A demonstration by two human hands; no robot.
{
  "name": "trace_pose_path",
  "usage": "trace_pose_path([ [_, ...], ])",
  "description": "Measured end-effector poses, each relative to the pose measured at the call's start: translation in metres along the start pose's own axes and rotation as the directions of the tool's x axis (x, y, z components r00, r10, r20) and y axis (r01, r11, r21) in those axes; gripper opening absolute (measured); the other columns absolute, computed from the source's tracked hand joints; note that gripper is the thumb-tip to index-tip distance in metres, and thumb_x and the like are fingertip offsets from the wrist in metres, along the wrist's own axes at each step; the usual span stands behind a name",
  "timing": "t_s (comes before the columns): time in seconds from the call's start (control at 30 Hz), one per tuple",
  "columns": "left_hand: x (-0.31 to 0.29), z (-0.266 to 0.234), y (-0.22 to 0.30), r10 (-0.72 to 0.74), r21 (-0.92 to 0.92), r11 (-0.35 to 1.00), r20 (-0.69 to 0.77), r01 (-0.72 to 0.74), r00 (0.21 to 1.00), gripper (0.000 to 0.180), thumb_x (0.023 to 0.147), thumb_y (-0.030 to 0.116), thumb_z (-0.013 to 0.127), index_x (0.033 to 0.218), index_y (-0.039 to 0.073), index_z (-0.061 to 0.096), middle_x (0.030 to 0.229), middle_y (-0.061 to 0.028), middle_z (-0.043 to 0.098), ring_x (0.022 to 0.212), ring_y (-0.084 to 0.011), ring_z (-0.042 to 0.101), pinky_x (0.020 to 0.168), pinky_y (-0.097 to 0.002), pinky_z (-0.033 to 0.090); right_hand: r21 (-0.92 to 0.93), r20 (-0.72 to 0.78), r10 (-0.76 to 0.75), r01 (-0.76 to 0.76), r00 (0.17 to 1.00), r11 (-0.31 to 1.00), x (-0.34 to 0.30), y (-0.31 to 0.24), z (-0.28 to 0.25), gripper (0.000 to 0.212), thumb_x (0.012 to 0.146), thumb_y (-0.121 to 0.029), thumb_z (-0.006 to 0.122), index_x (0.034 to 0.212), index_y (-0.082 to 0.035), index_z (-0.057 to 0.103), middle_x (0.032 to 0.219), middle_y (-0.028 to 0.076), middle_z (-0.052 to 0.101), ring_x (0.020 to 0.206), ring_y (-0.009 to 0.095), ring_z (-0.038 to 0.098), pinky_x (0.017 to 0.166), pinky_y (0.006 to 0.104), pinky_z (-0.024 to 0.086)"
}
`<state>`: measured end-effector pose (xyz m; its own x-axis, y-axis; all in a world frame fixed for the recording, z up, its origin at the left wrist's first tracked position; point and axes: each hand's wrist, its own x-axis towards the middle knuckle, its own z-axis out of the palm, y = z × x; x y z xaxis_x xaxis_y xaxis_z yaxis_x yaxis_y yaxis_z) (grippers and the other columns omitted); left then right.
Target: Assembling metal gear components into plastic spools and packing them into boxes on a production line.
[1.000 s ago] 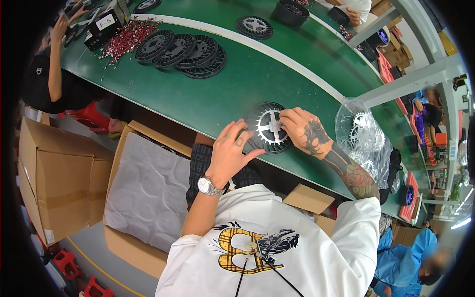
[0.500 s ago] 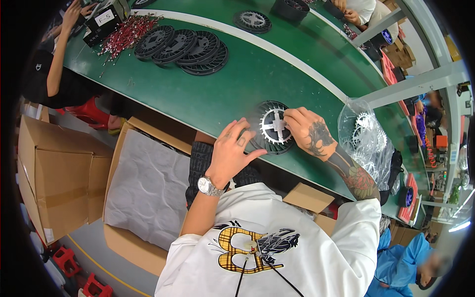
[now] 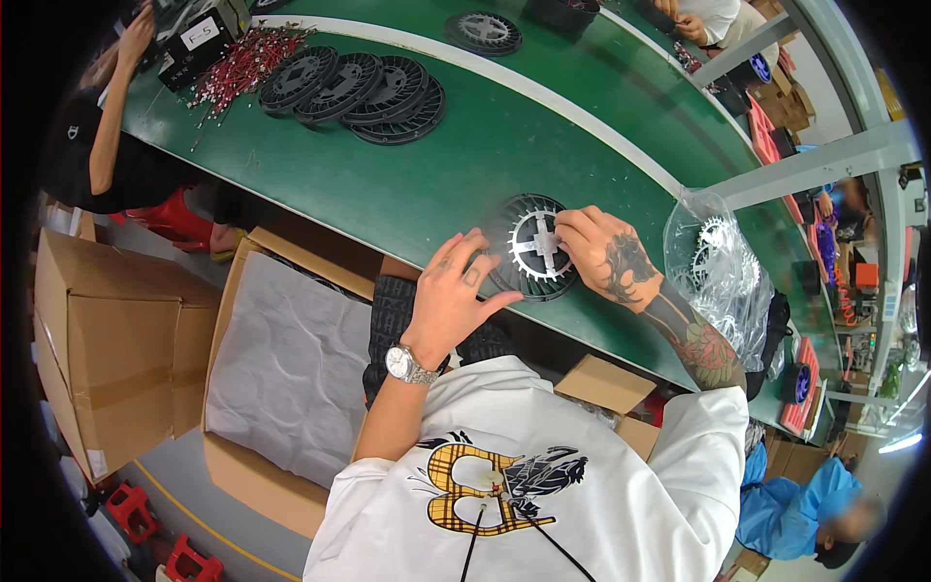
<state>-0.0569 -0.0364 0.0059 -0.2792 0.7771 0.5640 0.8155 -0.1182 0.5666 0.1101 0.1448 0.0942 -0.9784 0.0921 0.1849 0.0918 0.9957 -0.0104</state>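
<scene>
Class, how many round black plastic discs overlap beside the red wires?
4, left to right: first disc, second disc, third disc; fourth disc, partly under the third. More may hide.

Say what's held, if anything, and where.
Cannot tell: right hand overlaps silvery toothed ring at its right edge, left hand overlaps black finned disc at its left rim.

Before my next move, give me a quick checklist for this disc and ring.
1. Silver toothed ring lying on the black disc: ok.
2. Left hand at the disc's left edge, thumb and fingers spread: ok.
3. Right hand at the ring's right side: ok.
4. Right fingertips' grip: cannot tell, the hand hides it.
5. Ring fully seated: cannot tell from this view.
6. Overlapping black discs apart from both hands: ok.
</scene>
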Motion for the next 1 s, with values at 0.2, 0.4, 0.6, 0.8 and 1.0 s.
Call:
trace_pose_path([
  [0.2,0.001,0.000,0.000,-0.006,-0.007,1.000,-0.003,0.006,1.000,0.048,0.072,0.040,0.087,0.101,0.006,0.068,0.118,-0.0110,0.063,0.114,-0.0313,0.064,0.104,-0.0453,0.051,0.012,-0.022,0.002,-0.002,1.000,1.000,0.001,0.000,0.000,0.020,0.081,-0.004,0.071,0.100,-0.001,0.066,0.110,0.007,0.065,0.094,0.026,0.064,0.077,0.0370,0.056],
  [0.4,0.001,0.000,0.002,-0.007,-0.001,1.000,0.005,0.007,1.000,0.049,0.072,0.040,0.087,0.101,0.005,0.068,0.118,-0.0119,0.063,0.114,-0.0317,0.064,0.104,-0.0455,0.051,-0.010,-0.011,-0.024,0.024,1.000,1.000,0.003,-0.002,0.003,0.017,0.083,-0.005,0.069,0.099,-0.001,0.065,0.111,0.007,0.064,0.093,0.026,0.063,0.077,0.0368,0.055],
  [0.6,-0.001,0.001,0.001,-0.010,-0.003,1.000,0.002,0.010,1.000,0.049,0.072,0.040,0.087,0.100,0.005,0.069,0.118,-0.0122,0.063,0.114,-0.0321,0.064,0.104,-0.0454,0.051,-0.018,0.016,0.013,-0.013,1.000,1.000,-0.001,-0.003,0.012,0.018,0.083,-0.005,0.069,0.100,-0.001,0.066,0.112,0.008,0.064,0.100,0.028,0.063,0.081,0.0387,0.055],
  [0.8,0.000,0.001,0.000,0.002,-0.010,1.000,0.009,-0.002,1.000,0.049,0.072,0.040,0.087,0.099,0.004,0.068,0.117,-0.0121,0.063,0.114,-0.0327,0.064,0.104,-0.0455,0.051,0.207,-0.022,0.090,-0.083,0.996,0.975,-0.005,0.001,0.018,0.023,0.082,-0.003,0.074,0.104,-0.003,0.067,0.130,0.009,0.063,0.128,0.035,0.057,0.098,0.0417,0.052],
  [1.0,-0.002,-0.002,-0.003,-0.002,-0.019,1.000,-0.002,0.002,1.000,0.047,0.072,0.037,0.087,0.100,0.004,0.068,0.118,-0.0126,0.063,0.114,-0.0331,0.064,0.104,-0.0463,0.050,0.248,0.086,0.109,-0.127,0.990,0.960,0.003,-0.003,0.004,0.048,0.085,-0.017,0.074,0.128,-0.002,0.059,0.152,0.017,0.045,0.141,0.043,0.042,0.112,0.0543,0.039],
])
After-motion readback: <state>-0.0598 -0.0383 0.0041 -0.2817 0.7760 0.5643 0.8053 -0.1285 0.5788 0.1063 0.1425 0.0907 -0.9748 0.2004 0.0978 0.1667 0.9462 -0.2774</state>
